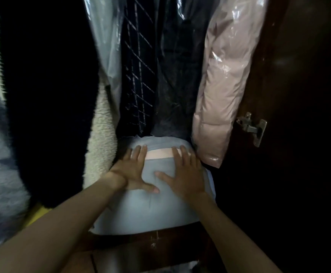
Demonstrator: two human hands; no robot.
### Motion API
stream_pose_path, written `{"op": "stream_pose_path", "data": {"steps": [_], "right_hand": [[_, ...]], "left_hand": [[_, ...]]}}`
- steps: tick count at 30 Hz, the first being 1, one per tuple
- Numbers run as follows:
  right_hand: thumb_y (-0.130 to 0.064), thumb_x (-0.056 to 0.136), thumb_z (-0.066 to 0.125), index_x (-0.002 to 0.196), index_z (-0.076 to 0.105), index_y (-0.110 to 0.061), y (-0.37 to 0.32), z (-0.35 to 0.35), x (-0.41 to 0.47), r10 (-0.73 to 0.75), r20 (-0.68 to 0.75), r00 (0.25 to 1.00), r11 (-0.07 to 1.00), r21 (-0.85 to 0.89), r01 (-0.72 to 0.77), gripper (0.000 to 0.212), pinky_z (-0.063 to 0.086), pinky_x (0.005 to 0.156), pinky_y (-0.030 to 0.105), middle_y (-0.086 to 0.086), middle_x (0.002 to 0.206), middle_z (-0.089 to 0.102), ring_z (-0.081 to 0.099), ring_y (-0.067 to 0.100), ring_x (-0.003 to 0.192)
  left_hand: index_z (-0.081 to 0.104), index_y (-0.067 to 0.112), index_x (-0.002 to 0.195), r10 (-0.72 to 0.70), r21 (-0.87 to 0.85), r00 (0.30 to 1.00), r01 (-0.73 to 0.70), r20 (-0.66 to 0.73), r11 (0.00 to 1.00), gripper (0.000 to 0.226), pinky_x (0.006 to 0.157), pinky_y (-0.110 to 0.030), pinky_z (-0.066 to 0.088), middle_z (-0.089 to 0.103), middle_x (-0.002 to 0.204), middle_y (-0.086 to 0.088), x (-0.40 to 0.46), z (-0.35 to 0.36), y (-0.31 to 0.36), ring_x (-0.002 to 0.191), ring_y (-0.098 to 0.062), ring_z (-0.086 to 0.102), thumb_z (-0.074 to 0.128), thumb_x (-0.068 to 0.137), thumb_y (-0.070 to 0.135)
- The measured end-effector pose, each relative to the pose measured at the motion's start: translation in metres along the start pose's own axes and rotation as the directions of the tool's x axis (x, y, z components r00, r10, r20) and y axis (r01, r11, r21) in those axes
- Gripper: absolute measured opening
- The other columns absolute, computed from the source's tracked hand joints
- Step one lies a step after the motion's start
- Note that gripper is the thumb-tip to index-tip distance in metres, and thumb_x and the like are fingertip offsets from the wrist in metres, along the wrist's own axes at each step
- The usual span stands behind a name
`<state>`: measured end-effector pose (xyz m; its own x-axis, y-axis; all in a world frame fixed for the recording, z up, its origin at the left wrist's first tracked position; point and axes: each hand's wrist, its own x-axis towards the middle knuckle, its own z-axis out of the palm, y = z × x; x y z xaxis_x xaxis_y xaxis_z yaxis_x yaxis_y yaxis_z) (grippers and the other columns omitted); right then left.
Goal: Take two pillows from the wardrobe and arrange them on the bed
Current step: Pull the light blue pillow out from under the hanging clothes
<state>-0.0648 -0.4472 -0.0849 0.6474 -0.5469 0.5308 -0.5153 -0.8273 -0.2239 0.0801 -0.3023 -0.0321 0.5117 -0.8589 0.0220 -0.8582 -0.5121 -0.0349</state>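
- We are looking down into the open wardrobe (298, 75), with both bare forearms reaching in from the near edge.
- The pillow (151, 205), pale blue-grey, is lying on the wardrobe floor in the middle, below the hanging clothes; its near edge is overhanging the dark wooden ledge (153, 241).
- A pink strip (159, 154) is showing at the far end of the pillow, between the two hands; we cannot tell whether it belongs to a second pillow.
- The left hand (135, 170) is resting flat on the left part of the pillow, fingers (139, 154) spread and extended, thumb pointing right; it is pressing on the cover and not closed around anything.
- The right hand (184, 174) is lying flat on the right part, likewise spread, its fingertips reaching the pink strip; it is gripping nothing.
- The two thumbs are near each other on the middle of the pillow, not touching.
- Hanging behind: a dark furry coat (48, 85) at left, a cream fleece garment (101, 138) just beside it, a dark checked garment (139, 75) under clear plastic in the centre, and a pink padded jacket (219, 95) in plastic at right, its hem just beside the pillow.
- A metal hinge (253, 127) is sitting on the dark door at right.
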Motion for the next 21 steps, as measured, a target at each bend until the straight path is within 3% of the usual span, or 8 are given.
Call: {"op": "stream_pose_path", "data": {"steps": [2, 4, 8, 11, 14, 21], "right_hand": [[-0.087, 0.077, 0.046, 0.154, 0.031, -0.025, -0.004, 0.013, 0.0, 0.006, -0.095, 0.995, 1.0, -0.006, -0.007, 0.101, 0.027, 0.113, 0.051, 0.006, 0.161, 0.028, 0.031, 0.034, 0.14], [-0.087, 0.078, 0.042, 0.149, 0.037, -0.027, -0.004, 0.021, 0.001, 0.022, -0.165, 0.986, 1.0, -0.015, -0.024, 0.093, 0.033, 0.108, 0.052, 0.004, 0.154, 0.037, 0.037, 0.032, 0.133], [-0.083, 0.083, 0.04, 0.131, 0.05, -0.026, -0.001, 0.022, 0.005, 0.013, -0.175, 0.985, 0.999, -0.037, -0.02, 0.075, 0.039, 0.095, 0.048, 0.004, 0.129, 0.052, 0.049, 0.029, 0.11], [-0.081, 0.085, 0.041, 0.111, 0.055, -0.02, 0.0, 0.014, 0.01, -0.02, -0.058, 0.998, 0.997, -0.07, 0.016, 0.067, 0.038, 0.09, 0.043, 0.007, 0.111, 0.059, 0.052, 0.027, 0.101], [-0.079, 0.086, 0.044, 0.108, 0.056, -0.016, -0.004, 0.004, 0.004, -0.045, 0.018, 0.999, 0.994, -0.098, 0.047, 0.067, 0.038, 0.089, 0.041, 0.009, 0.105, 0.063, 0.055, 0.029, 0.099], [-0.068, 0.086, 0.059, 0.096, 0.065, -0.007, -0.019, -0.029, -0.057, -0.115, -0.053, 0.992, 0.988, -0.107, 0.109, 0.063, 0.046, 0.077, 0.043, 0.018, 0.086, 0.07, 0.065, 0.035, 0.085]], "left_hand": [[-0.012, 0.011, 0.155, 0.066, 0.011, 0.99, -0.065, -0.128, 0.998, 0.154, 0.119, -0.043, 0.014, 0.003, 0.164, -0.011, 0.006, 0.017, -0.007, 0.147, -0.033, 0.009, 0.04, 0.045, 0.104], [0.006, 0.002, 0.155, 0.149, 0.112, 0.951, -0.123, -0.27, 0.986, 0.148, 0.113, -0.04, 0.025, 0.027, 0.154, -0.015, 0.011, 0.028, -0.009, 0.13, -0.033, 0.031, 0.035, 0.051, 0.104], [0.04, 0.003, 0.138, 0.251, 0.136, 0.895, -0.215, -0.369, 0.967, 0.123, 0.091, -0.036, 0.034, 0.05, 0.127, -0.011, 0.018, 0.03, -0.006, 0.105, -0.027, 0.045, 0.048, 0.057, 0.096], [0.042, 0.011, 0.133, 0.199, 0.123, 0.93, -0.169, -0.309, 0.978, 0.114, 0.089, -0.039, 0.041, 0.051, 0.128, -0.007, 0.017, 0.027, 0.001, 0.112, -0.027, 0.048, 0.049, 0.056, 0.095], [0.04, 0.015, 0.132, 0.156, 0.111, 0.954, -0.131, -0.257, 0.985, 0.111, 0.089, -0.042, 0.042, 0.054, 0.13, -0.008, 0.004, 0.025, 0.01, 0.116, -0.03, 0.052, 0.053, 0.056, 0.093], [0.043, 0.02, 0.118, 0.2, 0.199, 0.929, -0.142, -0.312, 0.97, 0.085, 0.088, -0.04, 0.042, 0.062, 0.118, -0.002, -0.059, 0.029, 0.022, 0.111, -0.025, 0.058, 0.046, 0.069, 0.089]]}}
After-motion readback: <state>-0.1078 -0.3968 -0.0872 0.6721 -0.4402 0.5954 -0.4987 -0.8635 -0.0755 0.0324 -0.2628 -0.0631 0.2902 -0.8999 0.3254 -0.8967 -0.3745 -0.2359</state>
